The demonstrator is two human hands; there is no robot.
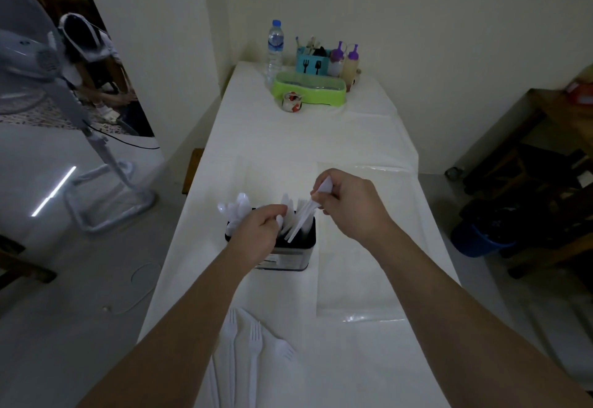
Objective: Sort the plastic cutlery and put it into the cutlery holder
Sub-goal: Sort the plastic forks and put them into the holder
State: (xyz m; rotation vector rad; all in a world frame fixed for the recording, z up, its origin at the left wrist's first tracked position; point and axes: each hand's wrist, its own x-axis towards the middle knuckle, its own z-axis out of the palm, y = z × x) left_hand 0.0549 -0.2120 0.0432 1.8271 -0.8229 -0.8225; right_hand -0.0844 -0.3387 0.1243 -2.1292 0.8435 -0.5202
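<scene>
A black cutlery holder (300, 255) stands in the middle of the white table (369, 295). White plastic spoons (236, 207) stick up from its left side, and white knives (288, 207) and other pieces from its middle and right. My left hand (256, 233) is over the holder's left part, fingers closed around white cutlery there. My right hand (351, 205) is above the holder's right side, pinching a white plastic knife (305, 215) that slants down into the holder. Three white forks (255, 340) lie on the table near me.
At the table's far end stand a water bottle (275, 47), a blue utensil caddy (313, 63), two purple-capped squeeze bottles (345, 59), a green tray (309, 87) and a small tin (292, 102). A standing fan (96, 151) is at the left. A blue bin (478, 241) sits at the right.
</scene>
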